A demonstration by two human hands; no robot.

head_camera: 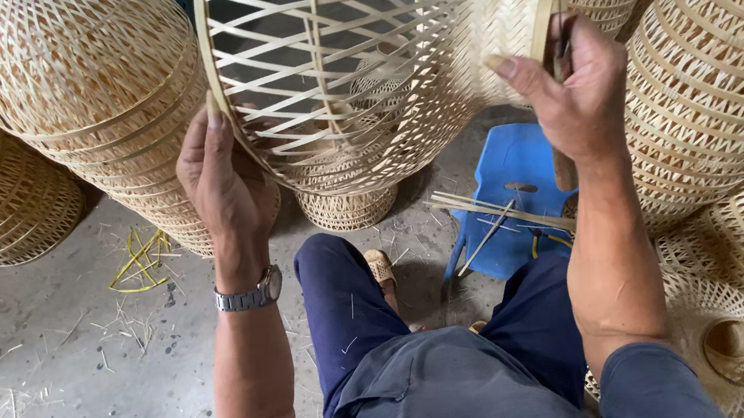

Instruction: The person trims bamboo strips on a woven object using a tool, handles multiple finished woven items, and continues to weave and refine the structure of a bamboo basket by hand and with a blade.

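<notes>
While we look down over our knees, we hold a woven bamboo frame (375,69) up in front of us, its wide open hoop to the left and its narrow, tightly woven neck to the right. Our left hand (221,175) lies against the hoop's lower left edge: the thumb points up along the rim, and the fingers (247,181) curl in behind the lattice, lightly closed on the rim. A watch (251,295) sits on that wrist. Our right hand (575,92) grips the neck's end ring; the thumb (515,71) presses on the dense weave and the fingers wrap over the ring from outside. That hand also clasps a dark slim tool (564,159), whose handle hangs down below the palm; we cannot tell what kind it is.

Below the frame, a blue stool (517,174) stands on the concrete floor (56,385) with thin bamboo strips (494,214) lying across it. A yellow strip bundle (140,261) lies on the floor to the left, among scattered slivers. Finished baskets (88,92) are stacked on both sides, and 1 small one (349,209) stands just behind the frame.
</notes>
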